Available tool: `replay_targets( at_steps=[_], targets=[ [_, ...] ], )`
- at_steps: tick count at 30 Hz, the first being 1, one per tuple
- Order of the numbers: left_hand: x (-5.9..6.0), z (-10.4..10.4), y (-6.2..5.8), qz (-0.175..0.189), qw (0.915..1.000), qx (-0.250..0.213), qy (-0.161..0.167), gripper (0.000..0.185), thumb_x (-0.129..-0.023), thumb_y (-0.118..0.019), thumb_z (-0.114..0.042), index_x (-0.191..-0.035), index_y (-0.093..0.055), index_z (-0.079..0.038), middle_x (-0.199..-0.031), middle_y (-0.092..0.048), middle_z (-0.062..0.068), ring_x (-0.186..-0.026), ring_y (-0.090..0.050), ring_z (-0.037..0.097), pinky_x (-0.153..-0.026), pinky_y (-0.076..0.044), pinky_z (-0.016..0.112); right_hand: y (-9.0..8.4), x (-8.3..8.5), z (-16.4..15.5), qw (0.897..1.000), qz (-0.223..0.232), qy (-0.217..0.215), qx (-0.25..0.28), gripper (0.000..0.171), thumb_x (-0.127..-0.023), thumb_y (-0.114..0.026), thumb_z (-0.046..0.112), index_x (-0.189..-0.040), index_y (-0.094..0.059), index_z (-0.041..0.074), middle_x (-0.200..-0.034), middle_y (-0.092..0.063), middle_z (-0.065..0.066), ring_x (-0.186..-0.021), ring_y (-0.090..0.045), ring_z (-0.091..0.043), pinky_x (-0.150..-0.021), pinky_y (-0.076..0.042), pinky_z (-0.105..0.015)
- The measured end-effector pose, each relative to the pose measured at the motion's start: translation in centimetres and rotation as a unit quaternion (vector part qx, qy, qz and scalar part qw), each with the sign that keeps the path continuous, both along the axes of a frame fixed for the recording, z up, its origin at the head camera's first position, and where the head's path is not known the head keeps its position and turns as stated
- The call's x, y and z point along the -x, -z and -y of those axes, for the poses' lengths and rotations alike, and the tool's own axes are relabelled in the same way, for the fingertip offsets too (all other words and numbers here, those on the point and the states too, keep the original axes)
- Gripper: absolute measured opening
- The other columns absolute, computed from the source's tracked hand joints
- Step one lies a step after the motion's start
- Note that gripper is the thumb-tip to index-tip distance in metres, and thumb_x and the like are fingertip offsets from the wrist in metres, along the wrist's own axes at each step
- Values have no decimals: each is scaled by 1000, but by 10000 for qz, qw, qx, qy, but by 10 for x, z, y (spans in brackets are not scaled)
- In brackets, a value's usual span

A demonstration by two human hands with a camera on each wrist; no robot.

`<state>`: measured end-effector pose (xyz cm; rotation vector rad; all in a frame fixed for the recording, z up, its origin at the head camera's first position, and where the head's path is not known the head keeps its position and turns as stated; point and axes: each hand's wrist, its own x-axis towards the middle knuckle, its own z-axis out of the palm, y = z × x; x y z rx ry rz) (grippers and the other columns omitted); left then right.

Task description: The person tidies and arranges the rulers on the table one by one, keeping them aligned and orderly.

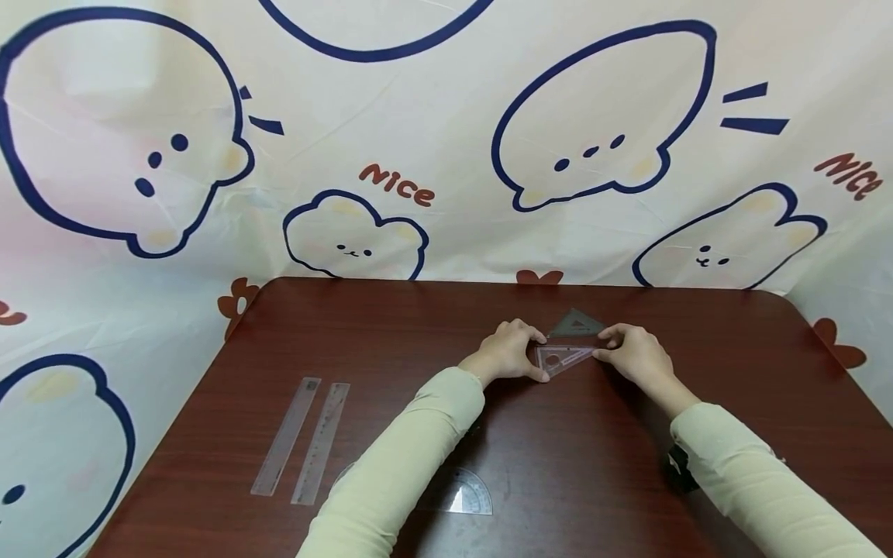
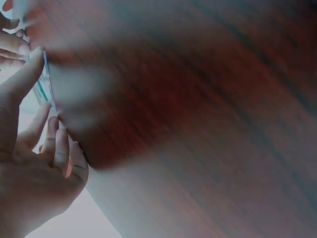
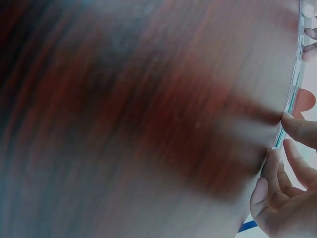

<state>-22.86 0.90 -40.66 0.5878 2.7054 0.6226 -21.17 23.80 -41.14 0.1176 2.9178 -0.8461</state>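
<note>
Dark wooden table (image 1: pixel 391 325), mid-board: left hand (image 1: pixel 508 350) and right hand (image 1: pixel 633 355) pinch a clear set square (image 1: pixel 562 357) by opposite corners. Thin, stiff, slick plastic, I'd judge; edges give the surest hold.

Wood table (image 1: pixel 732 372), 2 rulers (image 1: pixel 300 443), protractor (image 1: pixel 469 494), 2 set squares (image 1: pixel 563 356)

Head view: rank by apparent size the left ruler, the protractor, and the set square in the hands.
1. Left ruler, longest.
2. Protractor, though a sleeve hides part of it.
3. Set square, smallest; it lies farther from the camera, so this is unsure.
</note>
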Motion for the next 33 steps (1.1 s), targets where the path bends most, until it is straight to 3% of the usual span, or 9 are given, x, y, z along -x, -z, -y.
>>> replay_targets(
  at_steps=[14,24,28,33],
  targets=[
    [-7,-7,-2,-12,9993,305,-208,59,-81,-81,-44,-133,-62,-22,-129,-54,1,-121,-49,22,-93,-44,40,2,-1,1,9997,-218,-70,103,36,-92,-71,22,-122,-64,4,-111,-67,-18,-102,-60,-41,-78,-46,-54],
    [-10,-7,-1,59,9993,115,-338,65,-79,-84,-41,-135,-59,-20,-124,-57,3,-112,-53,20,-88,-45,37,1,-10,-3,9981,-322,-151,505,34,-92,-71,16,-121,-64,0,-115,-67,-22,-111,-57,-44,-89,-42,-61],
    [-8,-8,-1,101,9991,24,-407,65,-79,-85,-40,-135,-59,-21,-122,-57,1,-110,-53,18,-87,-44,36,0,-9,-4,9960,-435,-291,722,34,-92,-71,14,-121,-64,-2,-120,-64,-25,-101,-62,-39,-88,-46,-56],
    [-6,-8,-1,133,9989,31,-454,67,-78,-86,-39,-137,-59,-22,-123,-56,1,-110,-52,18,-85,-44,35,3,-6,-4,9948,-450,-387,823,33,-91,-71,12,-120,-64,-3,-121,-63,-26,-83,-64,-27,-76,-50,-44]
  ],
)
